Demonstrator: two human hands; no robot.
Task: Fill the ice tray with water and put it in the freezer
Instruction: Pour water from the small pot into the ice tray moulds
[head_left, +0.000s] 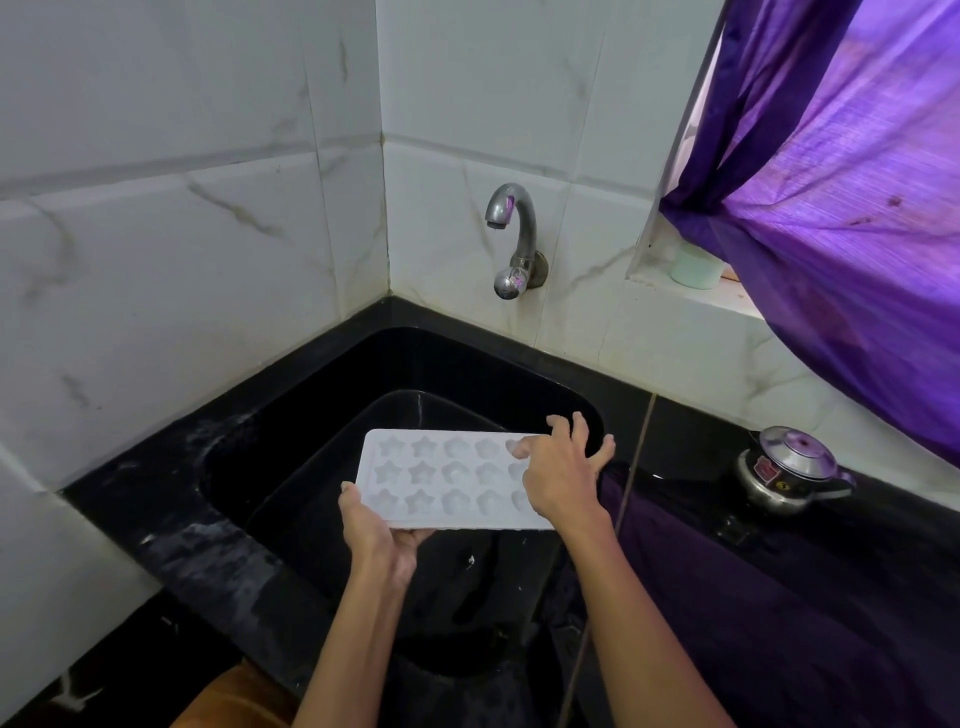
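Over the black sink (332, 395), low and toward its near side, the white ice tray (441, 475) is held roughly level between both hands, well below and in front of the chrome wall tap (511, 234). The left hand (376, 530) cups the near-left corner from beneath, thumb lying on the rim; its grip is closed on that corner. The right hand (563, 470) lies over the right end, thumb pressed on the top face and fingers spread and curled past the far edge, so its grip pinches that end.

The tray is a thin matt slab, apparently moulded plastic or silicone, with 3 rows of shallow star and flower cavities; 5 columns show, the last partly under the right hand. Empty, it looks very light. Whether it is stiff or floppy cannot be told from here. Filled, it will likely sag or slop if held at 1 end, so a hold at both short ends, kept flat, suits it best. A wet rim would be slippery.

The table (171, 519) is glossy black stone with pale smears. The walls are veined white tile. A steel pressure cooker (787, 470) stands at right under a purple curtain (841, 208).
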